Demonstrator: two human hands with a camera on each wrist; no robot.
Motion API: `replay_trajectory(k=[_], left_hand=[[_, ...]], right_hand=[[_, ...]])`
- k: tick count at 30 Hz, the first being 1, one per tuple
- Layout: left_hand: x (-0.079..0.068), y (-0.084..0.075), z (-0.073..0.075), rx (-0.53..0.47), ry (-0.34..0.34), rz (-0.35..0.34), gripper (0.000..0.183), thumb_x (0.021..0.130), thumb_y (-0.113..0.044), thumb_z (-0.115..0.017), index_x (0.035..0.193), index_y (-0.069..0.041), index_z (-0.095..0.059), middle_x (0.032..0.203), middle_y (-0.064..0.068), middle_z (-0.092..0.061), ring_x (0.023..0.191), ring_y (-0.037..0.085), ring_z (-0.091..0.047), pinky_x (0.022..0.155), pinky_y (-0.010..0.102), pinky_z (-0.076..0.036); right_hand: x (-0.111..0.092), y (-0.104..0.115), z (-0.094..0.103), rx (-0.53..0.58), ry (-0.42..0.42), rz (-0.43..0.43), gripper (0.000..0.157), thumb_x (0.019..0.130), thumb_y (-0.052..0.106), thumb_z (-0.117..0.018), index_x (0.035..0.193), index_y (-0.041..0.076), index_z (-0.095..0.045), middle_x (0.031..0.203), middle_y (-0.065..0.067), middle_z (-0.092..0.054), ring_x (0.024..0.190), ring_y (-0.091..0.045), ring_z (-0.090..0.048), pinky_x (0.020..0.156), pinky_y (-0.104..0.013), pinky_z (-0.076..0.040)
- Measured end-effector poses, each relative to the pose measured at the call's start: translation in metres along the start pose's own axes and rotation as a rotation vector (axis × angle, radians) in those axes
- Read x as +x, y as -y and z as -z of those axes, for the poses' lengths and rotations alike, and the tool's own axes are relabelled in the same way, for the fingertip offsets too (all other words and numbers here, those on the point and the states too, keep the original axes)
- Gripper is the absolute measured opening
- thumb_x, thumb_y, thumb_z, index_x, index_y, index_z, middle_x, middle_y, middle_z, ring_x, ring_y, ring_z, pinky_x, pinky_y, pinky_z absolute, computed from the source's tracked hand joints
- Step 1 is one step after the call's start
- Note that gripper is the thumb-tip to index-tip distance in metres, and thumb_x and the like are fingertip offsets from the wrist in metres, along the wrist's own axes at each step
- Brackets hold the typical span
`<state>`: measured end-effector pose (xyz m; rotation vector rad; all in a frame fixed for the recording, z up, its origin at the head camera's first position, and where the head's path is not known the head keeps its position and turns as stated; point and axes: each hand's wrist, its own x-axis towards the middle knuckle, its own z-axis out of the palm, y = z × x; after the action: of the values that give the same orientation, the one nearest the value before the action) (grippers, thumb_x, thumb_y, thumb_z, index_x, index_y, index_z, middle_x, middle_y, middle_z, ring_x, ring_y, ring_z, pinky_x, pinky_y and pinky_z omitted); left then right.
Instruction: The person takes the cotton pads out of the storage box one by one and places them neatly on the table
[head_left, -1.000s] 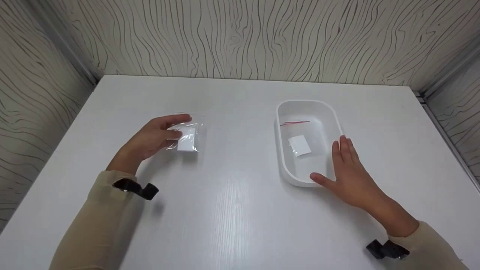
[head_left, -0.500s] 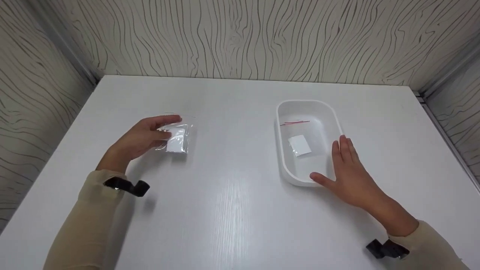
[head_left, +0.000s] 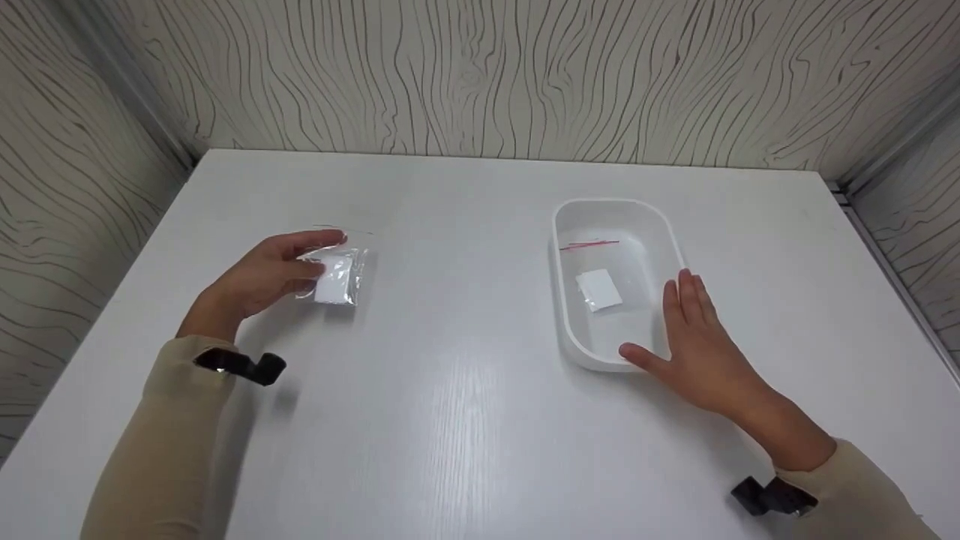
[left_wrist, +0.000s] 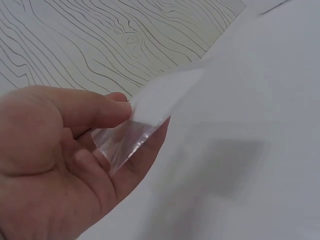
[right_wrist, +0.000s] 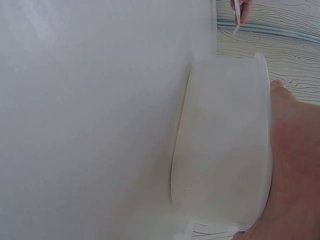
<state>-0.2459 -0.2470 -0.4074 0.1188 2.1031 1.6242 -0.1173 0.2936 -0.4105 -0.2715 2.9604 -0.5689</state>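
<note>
Between its thumb and fingers my left hand [head_left: 262, 277] pinches a clear plastic bag [head_left: 336, 279] with a white rectangular piece inside. The bag's crinkled lower corner shows in the left wrist view, where the thumb [left_wrist: 95, 109] lies over it, and its shadow falls on the table beneath. My right hand [head_left: 705, 356] rests on the rim of a white plastic tub [head_left: 564, 315] with straight fingers, thumb at the near corner and fingers along the right side. In the right wrist view the tub's wall [right_wrist: 225, 140] fills the middle.
Inside the tub lie thin red strips [head_left: 590, 244] and a small white packet [head_left: 600, 289] with a clear edge. The white table [head_left: 465, 420] ends at wood-pattern walls [head_left: 480, 75] at the back and sides.
My left hand has moved left with the plastic bag, away from the tub. The right hand and the tub have stayed in place.
</note>
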Motion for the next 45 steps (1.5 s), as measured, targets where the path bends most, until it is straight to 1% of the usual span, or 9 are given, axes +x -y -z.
replay_trajectory(k=[6,10,15,20,25,30,35,41,45], left_hand=[[0.0,0.005,0.008,0.009,-0.01,0.013,0.057,0.1,0.003,-0.053,0.153,-0.017,-0.047,0.161,0.004,-0.032,0.129,0.026,-0.043,0.094,0.025,-0.05],[-0.001,0.004,0.011,0.023,-0.009,0.022,0.057,0.1,0.003,-0.052,0.153,-0.019,-0.048,0.161,0.003,-0.033,0.131,0.025,-0.042,0.096,0.026,-0.05],[-0.001,0.003,0.015,0.019,-0.002,0.005,0.057,0.1,0.005,-0.051,0.153,-0.015,-0.047,0.162,0.004,-0.033,0.135,0.025,-0.039,0.097,0.026,-0.05],[-0.004,0.004,0.021,0.018,-0.011,-0.007,0.058,0.099,0.006,-0.052,0.154,-0.011,-0.044,0.162,0.007,-0.033,0.133,0.024,-0.04,0.096,0.026,-0.05],[-0.007,0.008,0.028,0.02,-0.014,0.015,0.061,0.099,0.006,-0.051,0.157,-0.01,-0.039,0.164,0.009,-0.031,0.132,0.023,-0.041,0.095,0.025,-0.051],[-0.008,0.012,0.035,0.037,-0.02,0.039,0.064,0.099,0.007,-0.05,0.159,-0.011,-0.034,0.165,0.008,-0.03,0.137,0.024,-0.038,0.096,0.026,-0.051],[-0.01,0.013,0.041,0.084,-0.04,0.072,0.066,0.099,0.008,-0.048,0.16,-0.011,-0.032,0.165,0.008,-0.029,0.141,0.027,-0.034,0.096,0.025,-0.05],[-0.01,0.013,0.045,0.155,-0.052,0.108,0.065,0.098,0.004,-0.049,0.159,-0.009,-0.033,0.163,0.012,-0.032,0.132,0.028,-0.039,0.091,0.022,-0.051],[-0.008,0.013,0.046,0.214,-0.057,0.138,0.067,0.096,0.006,-0.048,0.16,-0.007,-0.031,0.163,0.015,-0.032,0.13,0.029,-0.04,0.091,0.024,-0.05]], right_hand=[[0.001,0.001,0.0,0.0,0.0,0.002,0.114,0.095,0.064,-0.059,0.155,-0.016,-0.003,0.164,-0.031,0.012,0.152,-0.045,0.015,0.12,-0.062,-0.01],[0.0,0.0,0.0,0.001,0.003,-0.001,0.115,0.095,0.064,-0.06,0.155,-0.015,-0.003,0.164,-0.031,0.013,0.152,-0.045,0.015,0.12,-0.063,-0.009],[0.0,0.0,-0.001,-0.005,-0.003,0.0,0.115,0.095,0.064,-0.059,0.155,-0.016,-0.004,0.164,-0.031,0.012,0.152,-0.046,0.014,0.12,-0.063,-0.01],[-0.001,0.001,-0.002,-0.018,-0.012,0.007,0.114,0.095,0.063,-0.06,0.155,-0.016,-0.004,0.164,-0.033,0.011,0.151,-0.047,0.012,0.119,-0.064,-0.013],[-0.001,0.002,0.0,-0.014,-0.011,0.009,0.114,0.095,0.063,-0.06,0.155,-0.016,-0.004,0.164,-0.033,0.01,0.151,-0.047,0.012,0.119,-0.064,-0.012],[-0.003,0.001,0.0,-0.012,-0.009,-0.002,0.114,0.095,0.064,-0.06,0.155,-0.016,-0.004,0.164,-0.033,0.01,0.152,-0.047,0.012,0.119,-0.064,-0.012],[-0.002,0.0,0.0,-0.013,-0.003,-0.01,0.116,0.094,0.065,-0.06,0.155,-0.015,-0.003,0.164,-0.032,0.01,0.152,-0.046,0.013,0.119,-0.064,-0.012],[-0.001,0.0,0.0,-0.011,-0.006,-0.014,0.116,0.094,0.065,-0.06,0.155,-0.015,-0.003,0.164,-0.032,0.01,0.152,-0.046,0.013,0.119,-0.064,-0.012],[-0.001,0.0,-0.001,-0.01,-0.007,-0.014,0.115,0.094,0.064,-0.061,0.155,-0.015,-0.004,0.164,-0.032,0.01,0.152,-0.046,0.013,0.119,-0.065,-0.012]])
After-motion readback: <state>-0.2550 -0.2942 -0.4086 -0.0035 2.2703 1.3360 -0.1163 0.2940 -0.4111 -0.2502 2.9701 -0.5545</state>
